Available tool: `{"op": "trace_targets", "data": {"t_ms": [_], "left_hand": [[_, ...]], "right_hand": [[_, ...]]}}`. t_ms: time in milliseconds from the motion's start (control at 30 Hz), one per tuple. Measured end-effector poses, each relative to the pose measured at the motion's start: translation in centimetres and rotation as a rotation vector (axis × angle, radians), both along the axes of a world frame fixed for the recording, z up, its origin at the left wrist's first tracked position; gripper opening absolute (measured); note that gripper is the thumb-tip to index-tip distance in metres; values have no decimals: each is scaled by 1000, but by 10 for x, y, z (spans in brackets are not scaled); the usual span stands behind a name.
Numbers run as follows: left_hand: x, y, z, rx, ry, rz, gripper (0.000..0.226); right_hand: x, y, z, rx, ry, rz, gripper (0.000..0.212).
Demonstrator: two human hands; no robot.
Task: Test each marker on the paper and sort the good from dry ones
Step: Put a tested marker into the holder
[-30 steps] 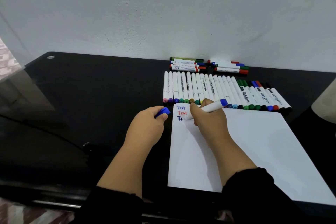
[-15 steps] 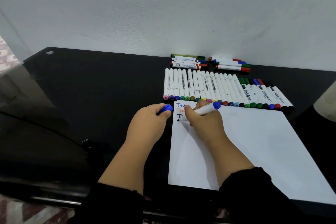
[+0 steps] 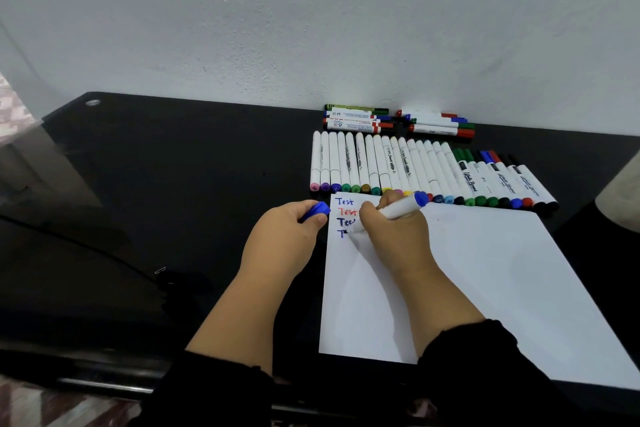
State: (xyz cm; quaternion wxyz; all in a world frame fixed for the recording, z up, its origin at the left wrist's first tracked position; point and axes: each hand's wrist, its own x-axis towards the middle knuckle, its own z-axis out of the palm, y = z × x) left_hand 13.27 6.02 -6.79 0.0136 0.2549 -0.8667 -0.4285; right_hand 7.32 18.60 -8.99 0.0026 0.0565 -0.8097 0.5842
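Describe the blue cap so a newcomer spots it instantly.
Start at the white paper on the black table. Just off its top-left corner, the left hand pinches the blue cap: the only loose cap, apart from every marker.

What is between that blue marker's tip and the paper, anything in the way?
Nothing visible. The right hand holds the marker with its tip down on the paper, beside the fourth line's "T". The left hand holds the cap aside.

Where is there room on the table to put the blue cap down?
Bare black table lies left of the paper and left hand, which holds the blue cap. Crowded: the marker row above the paper, and the marker piles at the wall.
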Motion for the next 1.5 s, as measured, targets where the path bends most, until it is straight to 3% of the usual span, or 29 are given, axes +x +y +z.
{"op": "trace_targets", "data": {"t_ms": [1233,1367,1500], "left_hand": [[3,3,3,-23,-41,-29,40],[6,3,3,0,-26,-45,39],[9,4,6,87,-12,-87,36]], "right_hand": [[0,2,1,-3,-13,-46,36],[-1,5,3,-107,-68,-87,35],[-6,12,12,-373,-166,-126,36]]}}
